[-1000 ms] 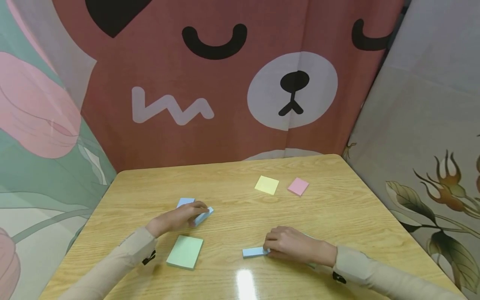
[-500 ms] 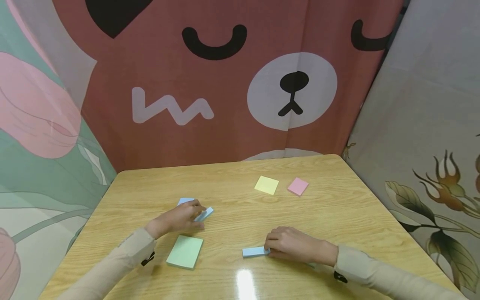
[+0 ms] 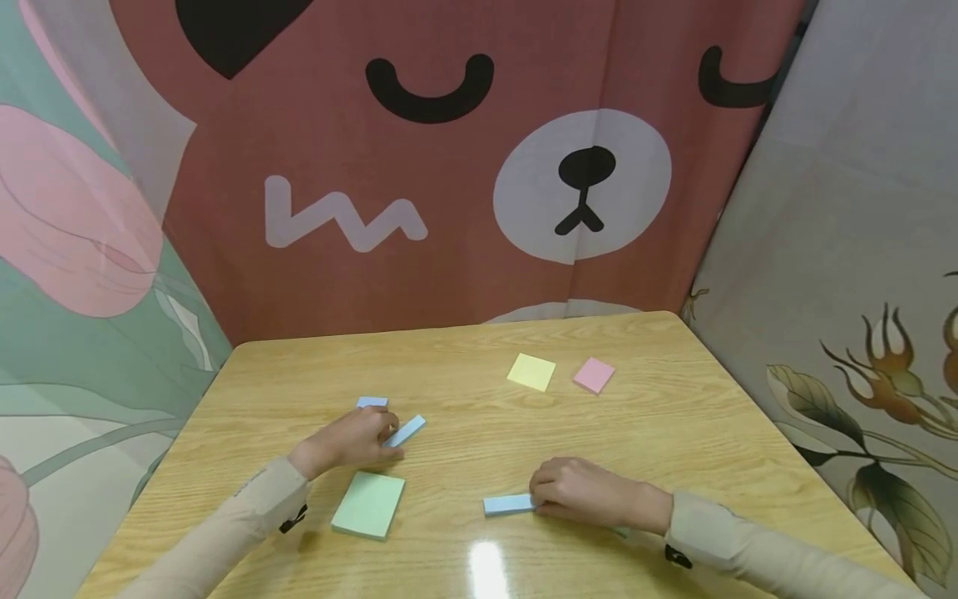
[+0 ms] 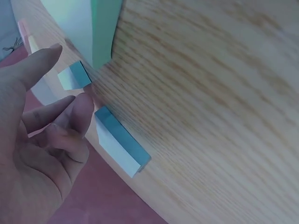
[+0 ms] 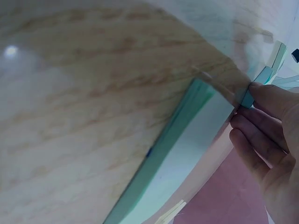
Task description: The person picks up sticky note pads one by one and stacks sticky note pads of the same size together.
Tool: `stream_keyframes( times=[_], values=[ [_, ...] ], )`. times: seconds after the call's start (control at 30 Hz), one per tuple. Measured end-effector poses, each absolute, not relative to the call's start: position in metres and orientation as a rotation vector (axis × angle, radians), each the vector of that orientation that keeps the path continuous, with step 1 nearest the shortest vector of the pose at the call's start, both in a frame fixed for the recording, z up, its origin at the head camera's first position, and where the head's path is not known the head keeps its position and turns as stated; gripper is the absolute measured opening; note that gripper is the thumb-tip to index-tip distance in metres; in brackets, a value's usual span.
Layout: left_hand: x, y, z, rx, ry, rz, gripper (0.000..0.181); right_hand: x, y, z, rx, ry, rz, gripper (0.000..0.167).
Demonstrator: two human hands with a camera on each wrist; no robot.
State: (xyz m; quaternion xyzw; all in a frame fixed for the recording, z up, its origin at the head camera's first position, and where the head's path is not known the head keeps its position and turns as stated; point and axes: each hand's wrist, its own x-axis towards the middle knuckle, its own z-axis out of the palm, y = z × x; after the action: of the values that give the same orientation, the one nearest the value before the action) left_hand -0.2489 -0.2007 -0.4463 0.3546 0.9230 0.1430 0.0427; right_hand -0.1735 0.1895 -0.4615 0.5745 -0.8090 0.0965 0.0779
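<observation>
My left hand (image 3: 350, 441) hovers at the near end of a narrow blue sticky-note pad (image 3: 406, 431), its thumb and fingers apart with nothing between them. Behind that hand lies another blue pad (image 3: 372, 402), partly covered by it. The left wrist view shows the loose fingers beside two blue-sided pads, the nearer one (image 4: 124, 140) lying flat. My right hand (image 3: 580, 491) pinches the right end of a second narrow blue pad (image 3: 509, 504), which rests on the table. In the right wrist view, thumb and fingertips meet on this blue pad (image 5: 254, 88).
A large green pad (image 3: 369, 505) lies in front of the left hand. Another green pad (image 5: 173, 149) is mostly hidden under the right hand in the head view. Farther back on the wooden table (image 3: 449, 374) are a yellow pad (image 3: 531, 372) and a pink pad (image 3: 595, 375).
My left hand has let go of the narrow blue pad and drawn slightly back to the left, its thumb and fingers spread apart. The right hand holds nearly still.
</observation>
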Motion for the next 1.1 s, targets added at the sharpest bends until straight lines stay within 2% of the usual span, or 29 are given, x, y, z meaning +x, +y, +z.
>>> stream_keyframes(
  times=[0.13, 1.1],
  values=[
    [-0.2487, -0.2019, -0.4465, 1.076, 2.830, 0.443, 0.023, -0.1729, 0.1891, -0.4618, 1.716, -2.435, 0.274, 0.004],
    [-0.2490, -0.2003, -0.4510, 1.052, 2.894, 0.371, 0.009, -0.1724, 0.1875, -0.4596, 1.726, -2.441, 0.311, 0.009]
  ],
)
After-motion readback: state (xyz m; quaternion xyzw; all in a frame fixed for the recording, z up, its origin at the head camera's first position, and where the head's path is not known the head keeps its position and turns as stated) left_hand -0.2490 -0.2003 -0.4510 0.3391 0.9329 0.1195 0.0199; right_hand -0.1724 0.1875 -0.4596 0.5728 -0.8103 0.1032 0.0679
